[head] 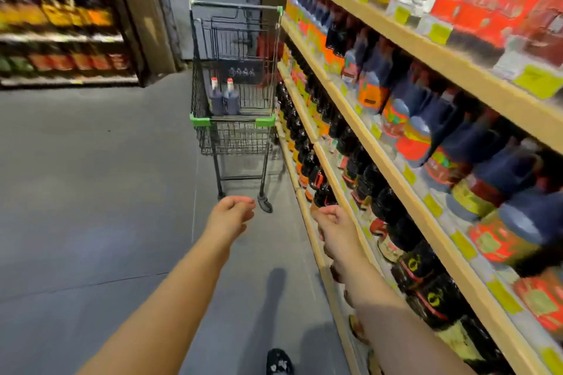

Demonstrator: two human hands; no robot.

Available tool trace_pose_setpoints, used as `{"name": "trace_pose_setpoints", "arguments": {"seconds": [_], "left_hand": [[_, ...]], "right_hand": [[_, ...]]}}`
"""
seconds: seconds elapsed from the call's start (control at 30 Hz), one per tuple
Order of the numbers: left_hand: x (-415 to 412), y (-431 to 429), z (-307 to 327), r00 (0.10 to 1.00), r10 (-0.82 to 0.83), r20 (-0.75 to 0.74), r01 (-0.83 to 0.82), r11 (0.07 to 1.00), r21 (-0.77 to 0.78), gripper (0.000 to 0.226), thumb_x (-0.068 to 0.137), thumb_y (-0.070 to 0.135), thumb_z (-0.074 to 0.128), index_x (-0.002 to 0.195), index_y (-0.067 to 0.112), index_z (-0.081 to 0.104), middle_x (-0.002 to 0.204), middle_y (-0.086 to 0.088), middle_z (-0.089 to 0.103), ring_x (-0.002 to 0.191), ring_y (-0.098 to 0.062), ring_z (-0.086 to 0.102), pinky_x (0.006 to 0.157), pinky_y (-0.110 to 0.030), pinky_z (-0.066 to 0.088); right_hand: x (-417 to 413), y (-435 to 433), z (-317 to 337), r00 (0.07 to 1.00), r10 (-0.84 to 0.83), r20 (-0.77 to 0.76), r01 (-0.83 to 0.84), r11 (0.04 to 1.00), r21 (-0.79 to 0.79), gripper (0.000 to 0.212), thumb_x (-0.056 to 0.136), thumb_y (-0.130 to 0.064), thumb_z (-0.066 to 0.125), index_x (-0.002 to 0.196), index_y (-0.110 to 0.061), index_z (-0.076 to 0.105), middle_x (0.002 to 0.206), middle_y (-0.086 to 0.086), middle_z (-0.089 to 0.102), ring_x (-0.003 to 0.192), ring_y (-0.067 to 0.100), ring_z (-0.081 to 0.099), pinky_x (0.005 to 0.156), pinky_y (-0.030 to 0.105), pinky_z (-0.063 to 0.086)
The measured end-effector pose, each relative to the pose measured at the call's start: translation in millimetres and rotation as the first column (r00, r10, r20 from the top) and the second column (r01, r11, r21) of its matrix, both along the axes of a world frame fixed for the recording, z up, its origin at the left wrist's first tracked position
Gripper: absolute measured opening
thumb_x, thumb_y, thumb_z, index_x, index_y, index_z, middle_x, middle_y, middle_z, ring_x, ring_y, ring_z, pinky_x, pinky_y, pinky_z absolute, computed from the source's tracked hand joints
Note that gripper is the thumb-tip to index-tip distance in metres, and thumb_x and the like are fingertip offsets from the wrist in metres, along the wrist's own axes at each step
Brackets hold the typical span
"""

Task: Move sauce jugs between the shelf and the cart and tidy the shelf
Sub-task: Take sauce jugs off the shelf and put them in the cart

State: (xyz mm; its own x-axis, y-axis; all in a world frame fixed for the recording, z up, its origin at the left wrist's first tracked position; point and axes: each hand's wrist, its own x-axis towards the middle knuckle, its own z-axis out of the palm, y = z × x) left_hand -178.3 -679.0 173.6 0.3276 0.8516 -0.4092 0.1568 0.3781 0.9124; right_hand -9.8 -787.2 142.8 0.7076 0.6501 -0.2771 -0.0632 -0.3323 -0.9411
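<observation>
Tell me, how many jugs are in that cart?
2. The left jug and the right jug stand side by side in the cart; others could be hidden.

Both my arms are bare and stretched out ahead of me. My left arm [170, 283] comes in from 7 o'clock and rises toward 1 o'clock. It ends in my left hand [233, 210] just below centre, thumb side up, with the fingers loosely curled in toward the palm and holding nothing. My right arm [374, 292] comes in from 5 o'clock and slants toward 11 o'clock. My right hand [330, 219] lies at 3 o'clock of the left, apart from it and level with it, its fingers loosely curled too and holding nothing.
</observation>
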Motion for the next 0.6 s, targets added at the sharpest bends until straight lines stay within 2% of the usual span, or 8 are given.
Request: {"name": "trace_pose_setpoints", "arguments": {"seconds": [0.13, 0.27, 0.33, 0.47, 0.5, 0.6], "left_hand": [[28, 57, 1, 0.999, 0.050, 0.012, -0.050, 0.998, -0.026, 0.007, 0.087, 0.018, 0.058, 0.085, 0.023, 0.062, 0.084, 0.002, 0.062, 0.091, -0.013, 0.062, 0.083, -0.029, 0.044], [41, 117, -7, 0.986, 0.165, 0.001, -0.165, 0.984, -0.062, 0.007, 0.089, 0.017, 0.057, 0.087, 0.022, 0.062, 0.087, 0.003, 0.064, 0.085, -0.011, 0.061, 0.081, -0.028, 0.044], [45, 148, -13, 0.980, 0.200, -0.003, -0.200, 0.977, -0.075, 0.008, 0.090, 0.017, 0.056, 0.087, 0.022, 0.061, 0.087, 0.003, 0.064, 0.084, -0.010, 0.061, 0.084, -0.029, 0.045], [58, 225, -27, 0.973, 0.229, -0.022, -0.230, 0.967, -0.105, 0.008, 0.090, 0.015, 0.055, 0.090, 0.021, 0.061, 0.093, 0.002, 0.064, 0.091, -0.011, 0.060, 0.092, -0.033, 0.044], [60, 247, -30, 0.971, 0.237, -0.023, -0.238, 0.965, -0.107, 0.009, 0.090, 0.015, 0.054, 0.091, 0.020, 0.061, 0.094, 0.002, 0.063, 0.091, -0.011, 0.060, 0.092, -0.033, 0.044], [69, 319, -38, 0.968, 0.251, -0.030, -0.252, 0.962, -0.100, 0.009, 0.090, 0.014, 0.054, 0.091, 0.019, 0.062, 0.095, 0.000, 0.063, 0.094, -0.013, 0.060, 0.090, -0.032, 0.045]], "right_hand": [[43, 78, 10, 0.994, 0.105, 0.031, -0.104, 0.994, -0.014, 0.010, 0.085, -0.025, 0.062, 0.089, -0.018, 0.056, 0.064, -0.002, 0.049, 0.059, 0.015, 0.045, 0.056, 0.028, 0.034], [64, 151, 8, 0.977, 0.206, 0.052, -0.205, 0.978, -0.024, 0.010, 0.087, -0.027, 0.059, 0.092, -0.019, 0.056, 0.079, 0.003, 0.058, 0.070, 0.017, 0.052, 0.068, 0.034, 0.042], [70, 190, 3, 0.969, 0.244, 0.033, -0.243, 0.970, -0.029, 0.005, 0.089, -0.021, 0.058, 0.091, -0.017, 0.055, 0.073, 0.000, 0.052, 0.067, 0.015, 0.048, 0.065, 0.027, 0.041], [78, 278, -11, 0.963, 0.261, -0.067, -0.264, 0.963, -0.046, 0.008, 0.091, -0.009, 0.057, 0.092, -0.007, 0.049, 0.062, 0.001, 0.043, 0.051, 0.012, 0.038, 0.040, 0.013, 0.032], [80, 301, -16, 0.962, 0.263, -0.073, -0.267, 0.963, -0.049, 0.007, 0.091, -0.008, 0.057, 0.092, -0.006, 0.050, 0.061, 0.002, 0.042, 0.050, 0.012, 0.037, 0.039, 0.013, 0.031], [89, 367, -22, 0.961, 0.266, -0.078, -0.272, 0.960, -0.066, 0.006, 0.089, -0.015, 0.061, 0.089, -0.013, 0.055, 0.062, 0.001, 0.046, 0.054, 0.015, 0.042, 0.049, 0.023, 0.035]]}}
